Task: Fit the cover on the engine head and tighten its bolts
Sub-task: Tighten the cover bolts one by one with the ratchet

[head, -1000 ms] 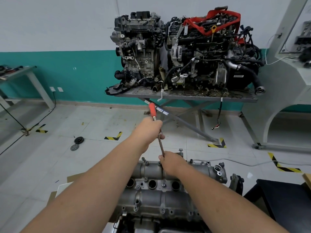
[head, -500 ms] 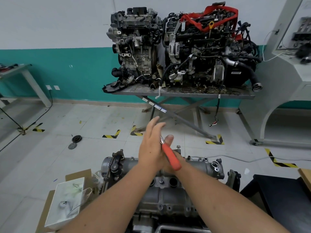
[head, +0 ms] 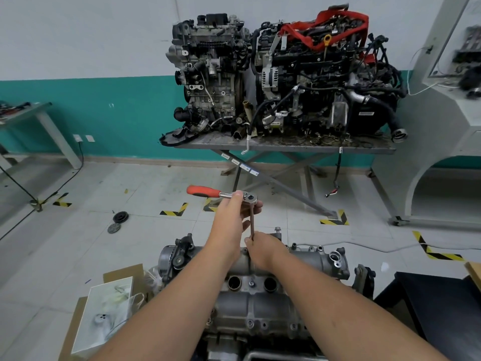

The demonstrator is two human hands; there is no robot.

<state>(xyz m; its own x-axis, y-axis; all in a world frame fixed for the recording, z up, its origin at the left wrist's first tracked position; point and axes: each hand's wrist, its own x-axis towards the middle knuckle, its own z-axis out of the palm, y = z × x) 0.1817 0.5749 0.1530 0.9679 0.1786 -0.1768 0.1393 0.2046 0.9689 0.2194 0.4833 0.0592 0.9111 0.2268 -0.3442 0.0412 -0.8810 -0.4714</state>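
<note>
Ratchet [head: 221, 194] handle swung left; engines [head: 281, 82] on steel table [head: 286, 147], tiled floor [head: 130, 204].

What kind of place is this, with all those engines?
Probably a car repair workshop or training shop. Two big engines sit on a metal table, the floor has yellow-and-black tape, and the left hand holds a ratchet over another engine.

Bright, even light; sharp; wide-angle bending at edges.
</note>
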